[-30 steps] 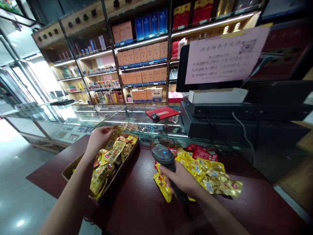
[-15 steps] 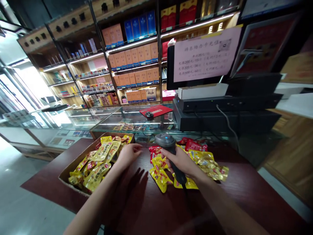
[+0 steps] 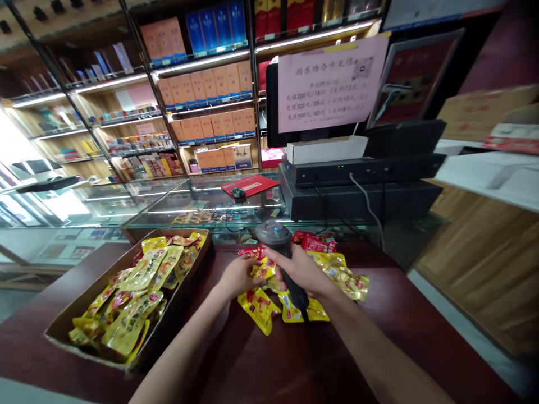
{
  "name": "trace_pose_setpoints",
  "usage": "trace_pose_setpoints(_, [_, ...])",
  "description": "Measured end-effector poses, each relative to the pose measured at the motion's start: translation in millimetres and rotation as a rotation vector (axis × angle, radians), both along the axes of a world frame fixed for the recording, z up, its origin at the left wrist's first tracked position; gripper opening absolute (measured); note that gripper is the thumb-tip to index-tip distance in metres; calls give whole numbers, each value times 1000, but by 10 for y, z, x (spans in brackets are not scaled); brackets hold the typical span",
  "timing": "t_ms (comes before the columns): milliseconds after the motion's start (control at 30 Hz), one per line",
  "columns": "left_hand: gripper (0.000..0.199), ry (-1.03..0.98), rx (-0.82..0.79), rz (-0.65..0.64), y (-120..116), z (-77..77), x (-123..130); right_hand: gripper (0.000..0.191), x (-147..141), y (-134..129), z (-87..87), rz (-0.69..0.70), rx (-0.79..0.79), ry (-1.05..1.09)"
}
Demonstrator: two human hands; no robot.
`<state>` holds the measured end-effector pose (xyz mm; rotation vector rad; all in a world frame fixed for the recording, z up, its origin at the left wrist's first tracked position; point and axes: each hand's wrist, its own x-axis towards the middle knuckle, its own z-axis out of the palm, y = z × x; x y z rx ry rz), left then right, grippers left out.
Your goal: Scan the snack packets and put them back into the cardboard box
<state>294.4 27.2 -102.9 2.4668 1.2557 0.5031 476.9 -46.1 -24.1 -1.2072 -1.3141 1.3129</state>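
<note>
My right hand (image 3: 304, 268) is wrapped round the handle of a dark barcode scanner (image 3: 275, 233), its head tilted up over the packets. Beside it, my left hand (image 3: 239, 276) reaches onto the left side of the pile of yellow packets (image 3: 257, 310), fingers bent at a yellow packet (image 3: 264, 271). Whether the fingers grip it is hard to make out. Red packets (image 3: 315, 243) lie at the back of the pile, and gold ones (image 3: 353, 285) at its right. On the left stands an open cardboard box (image 3: 166, 320) full of similar yellow and gold packets.
Behind the dark red tabletop (image 3: 197, 370) is a glass display counter (image 3: 168, 205) with a mouse (image 3: 238, 192) on a red mat (image 3: 256, 184). A monitor with a pink paper sign (image 3: 328, 84) and a black cash drawer (image 3: 362, 199) stand at the back right. Stocked shelves line the wall.
My left hand has moved right, from the gap beside the box onto the packet pile. The view has shifted right. My right hand still holds the scanner.
</note>
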Motion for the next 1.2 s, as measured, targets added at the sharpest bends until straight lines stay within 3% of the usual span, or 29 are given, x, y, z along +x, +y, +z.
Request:
trace_pose_setpoints(100, [37,-203,-209,-5,172,-30,-156,30,-24,22,-26,2,-28,-10])
trace_pose_setpoints(267, [40,-708,-679,108,350,-174,-282,29,-67,72,-75,-10,-106,-37])
trace_pose_setpoints(400, [36,-1092,-877,111,347,-243,-328,31,-97,98,-128,0,-139,-30])
trace_pose_setpoints(567, [33,-1325,-913,152,354,-291,-436,33,-210,91,-250,44,-167,-67])
trace_pose_setpoints(867, [27,-1396,-927,239,390,-277,-500,28,-501,-7,-492,137,-203,-120])
trace_pose_setpoints(1200, [25,-1428,-953,289,374,-241,-481,29,-526,-14,-628,181,-155,-178])
